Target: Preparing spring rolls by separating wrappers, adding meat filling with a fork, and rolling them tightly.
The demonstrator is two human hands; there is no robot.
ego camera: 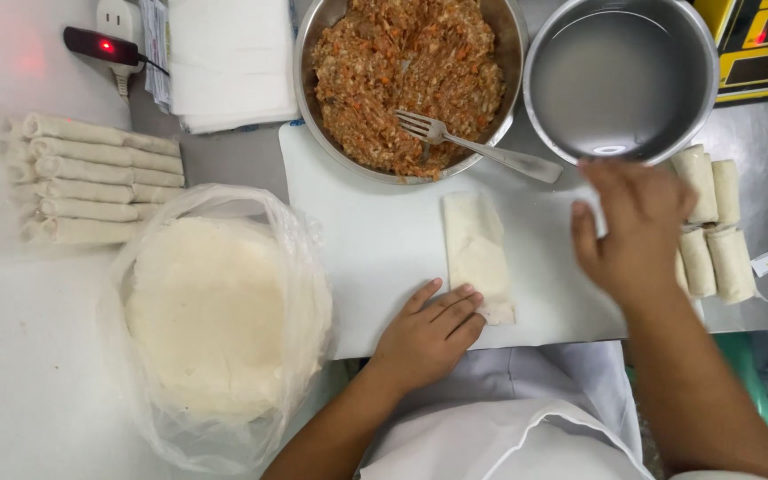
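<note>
Bowl of minced filling (406, 76) with fork (473, 147) top centre. Steel bowl of water (620, 80) beside it. Bagged round wrappers (211, 316) lower left. Long rolls (95, 178) stacked left, short rolls (713, 222) right. Paper stack (228, 58), plug adapter (104, 44) top left.

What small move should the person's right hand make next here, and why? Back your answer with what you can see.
Probably dip the right hand into the bowl of water. It hovers at that bowl's rim, while the left hand pins the lower end of the folded wrapper on the white board. The wrapper looks unsealed, unlike the finished rolls beside it.
</note>
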